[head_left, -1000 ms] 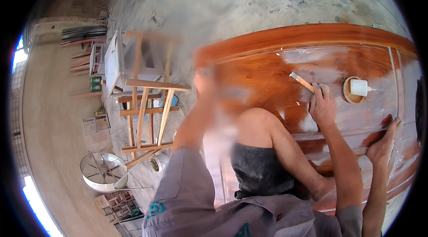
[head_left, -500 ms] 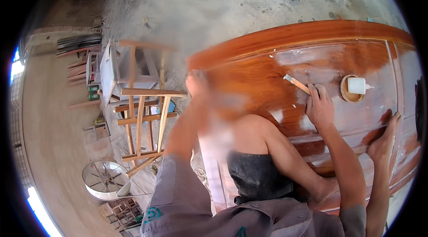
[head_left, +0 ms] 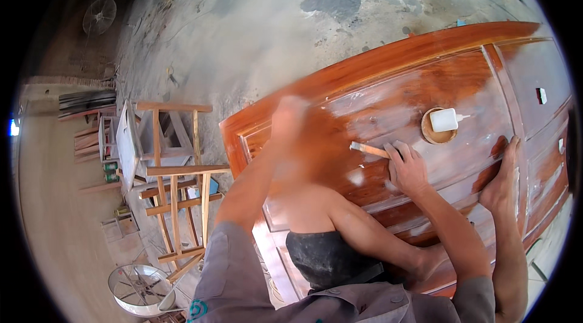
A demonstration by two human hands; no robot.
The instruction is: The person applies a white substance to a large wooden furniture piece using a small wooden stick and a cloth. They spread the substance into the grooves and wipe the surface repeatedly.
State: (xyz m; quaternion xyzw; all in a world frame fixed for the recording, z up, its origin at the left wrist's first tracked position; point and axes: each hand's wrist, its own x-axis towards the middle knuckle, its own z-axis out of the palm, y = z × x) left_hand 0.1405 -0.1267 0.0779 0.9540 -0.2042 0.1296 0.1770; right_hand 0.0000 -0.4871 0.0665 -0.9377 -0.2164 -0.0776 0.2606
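Note:
A large reddish-brown wooden panel (head_left: 376, 113) with raised frames lies under my hands, smeared in places with a pale coating. My left hand (head_left: 288, 118) is over its left part, near the far frame strip; motion smears the fingers, so whether they hold anything does not show. Closer to the middle, my right hand (head_left: 408, 169) is closed around a flat wooden-handled tool with a pale tip (head_left: 368, 150), pointing left just above or on the panel. Beyond that hand, a small round bowl (head_left: 429, 135) stands on the panel with a white squeeze bottle (head_left: 444, 120) lying across it.
My bare feet (head_left: 501, 183) rest on the panel at the right. Wooden frames (head_left: 188, 170) stand to the left, beside a pale box-like cabinet (head_left: 129, 147) and a round metal fan-like frame (head_left: 141, 289). Stained concrete floor (head_left: 243, 37) stretches beyond the panel's far edge.
The view has shifted, so the panel and bowl appear further left. My left hand has moved from the panel's left end inward over its surface. My right hand still grips the tool.

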